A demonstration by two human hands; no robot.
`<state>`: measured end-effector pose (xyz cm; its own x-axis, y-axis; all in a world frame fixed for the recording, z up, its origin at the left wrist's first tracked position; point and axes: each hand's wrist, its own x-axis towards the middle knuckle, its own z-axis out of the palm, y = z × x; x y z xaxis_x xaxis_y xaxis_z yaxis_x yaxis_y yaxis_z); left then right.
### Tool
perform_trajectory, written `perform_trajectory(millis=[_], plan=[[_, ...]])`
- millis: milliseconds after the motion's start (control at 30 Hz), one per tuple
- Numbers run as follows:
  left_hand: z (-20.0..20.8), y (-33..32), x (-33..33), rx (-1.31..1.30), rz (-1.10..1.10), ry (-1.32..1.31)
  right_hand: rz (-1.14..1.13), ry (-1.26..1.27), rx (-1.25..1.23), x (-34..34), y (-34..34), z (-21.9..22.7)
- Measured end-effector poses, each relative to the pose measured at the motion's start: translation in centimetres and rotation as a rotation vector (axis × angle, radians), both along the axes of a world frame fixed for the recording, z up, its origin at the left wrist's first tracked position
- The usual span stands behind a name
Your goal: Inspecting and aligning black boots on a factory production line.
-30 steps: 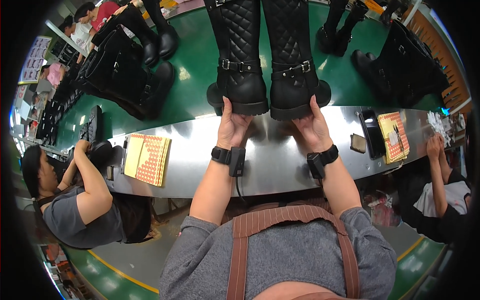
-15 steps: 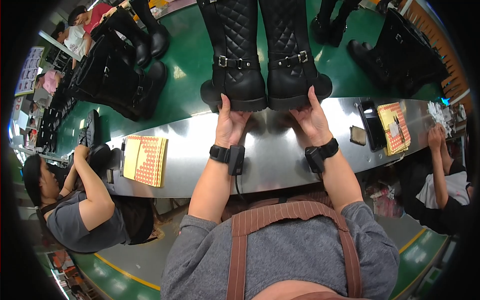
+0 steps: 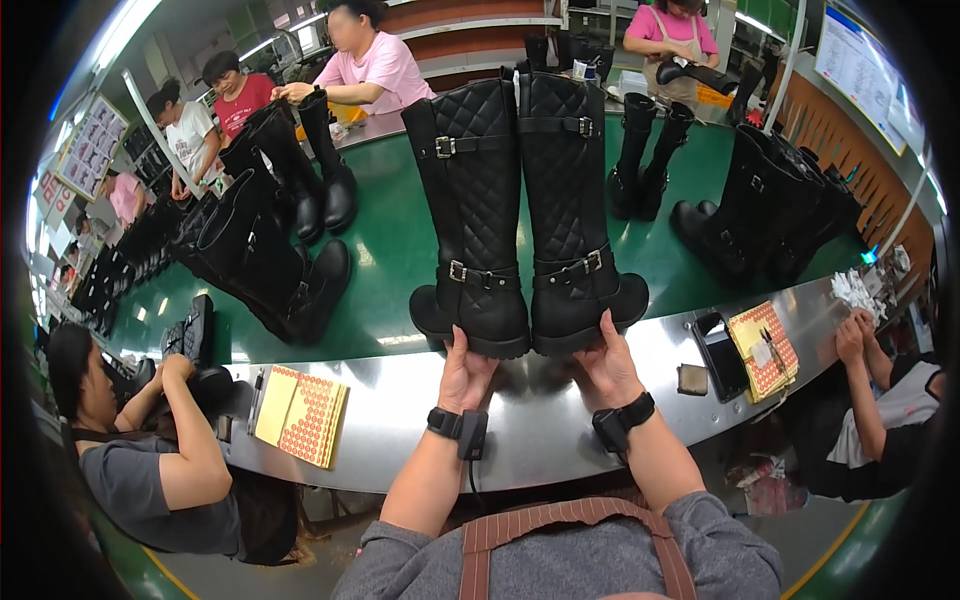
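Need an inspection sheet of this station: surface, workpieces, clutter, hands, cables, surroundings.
Surface: steel ledge at front, green tabletop beyond.
Workpieces: left boot and right boot upright, toes pointing outward.
Clutter: pen and yellow sheets left; block, dark flat device and more sheets right.
Hands: left hand and right hand grip the heels.
Cables: black cable at left wrist.
Surroundings: co-workers, other boots.

Your quilted boots point(image 3: 475, 205) look like smooth, softly shining leather, their buckles point(image 3: 445, 148) bright metal. Nearer you than the boots, the tabletop point(image 3: 395, 410) is polished, reflective metal; behind them, smooth and glossy. Left of them, your sticker sheets point(image 3: 308, 420) look like paper.
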<state>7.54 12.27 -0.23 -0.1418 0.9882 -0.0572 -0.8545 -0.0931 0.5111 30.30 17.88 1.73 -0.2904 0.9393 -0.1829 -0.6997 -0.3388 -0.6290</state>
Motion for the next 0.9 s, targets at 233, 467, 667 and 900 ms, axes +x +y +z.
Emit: perform_trajectory(millis=[233, 467, 667, 900], plan=[[-0.48, 0.05, -0.51, 0.048, -0.065, -0.144, -0.017, 0.023, -0.014, -0.21, -0.18, 0.38], [-0.27, -0.02, -0.29, 0.065, -0.040, -0.117, 0.000, 0.025, 0.022, -0.31, -0.28, 0.57], [-0.18, 0.23, -0.26, 0.042, -0.022, -0.121, -0.020, -0.024, -0.003, -0.26, -0.09, 0.46], [0.02, 0.37, -0.34, 0.038, -0.033, -0.085, -0.033, -0.009, -0.012, -0.21, 0.30, 0.17]])
